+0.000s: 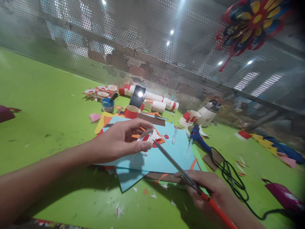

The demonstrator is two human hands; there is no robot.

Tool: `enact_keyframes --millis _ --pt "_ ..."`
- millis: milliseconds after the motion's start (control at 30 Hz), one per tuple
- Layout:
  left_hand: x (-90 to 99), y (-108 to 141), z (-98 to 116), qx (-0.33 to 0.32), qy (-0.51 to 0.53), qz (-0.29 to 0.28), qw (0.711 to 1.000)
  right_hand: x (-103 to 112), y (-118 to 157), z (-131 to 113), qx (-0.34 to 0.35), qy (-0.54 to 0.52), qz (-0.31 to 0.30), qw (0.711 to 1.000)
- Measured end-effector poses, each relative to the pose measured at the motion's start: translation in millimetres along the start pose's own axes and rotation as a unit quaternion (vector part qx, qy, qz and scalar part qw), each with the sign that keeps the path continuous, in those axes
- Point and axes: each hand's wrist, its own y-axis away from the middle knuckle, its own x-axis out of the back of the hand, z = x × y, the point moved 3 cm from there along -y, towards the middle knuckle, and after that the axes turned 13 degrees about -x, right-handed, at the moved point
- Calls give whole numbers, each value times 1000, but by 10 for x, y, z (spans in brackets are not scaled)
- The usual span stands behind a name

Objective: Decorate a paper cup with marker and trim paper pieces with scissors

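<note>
My left hand (126, 140) pinches a small round white paper-cup piece (148, 136), with red and orange on it, between thumb and fingers. My right hand (207, 187) grips a pair of red-handled scissors (176, 165). Their long, narrow blades look closed, and the tip reaches the right edge of the cup piece. Beneath both hands lie light-blue paper sheets (164, 159), with orange and red paper partly hidden under the left hand. On the blue paper rest a tiny red cutout (166, 136) and a clear glue stick (174, 135).
A blue hot glue gun (199, 136) with a black cable lies on the right, near a purple object (283, 195). Behind are paper cups (189, 118), a phone (137, 97) with its light on, a blue jar (108, 105) and several decorated discs (103, 94). Paper scraps litter the green table (47, 95).
</note>
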Motion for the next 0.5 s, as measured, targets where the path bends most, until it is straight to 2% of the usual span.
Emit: enact_keyframes --millis 100,267,367,500 --pt "-7 -7 -1 4 -15 16 1000 -13 -19 7 11 -10 14 1000" --pt "6 -1 -37 30 -63 22 997 0 -16 -12 38 0 89 995" --pt "21 13 -79 50 -76 22 996 -21 -18 -15 31 5 85 996" --pt "36 25 -65 1 -112 38 993 -7 -45 48 5 -1 98 995"
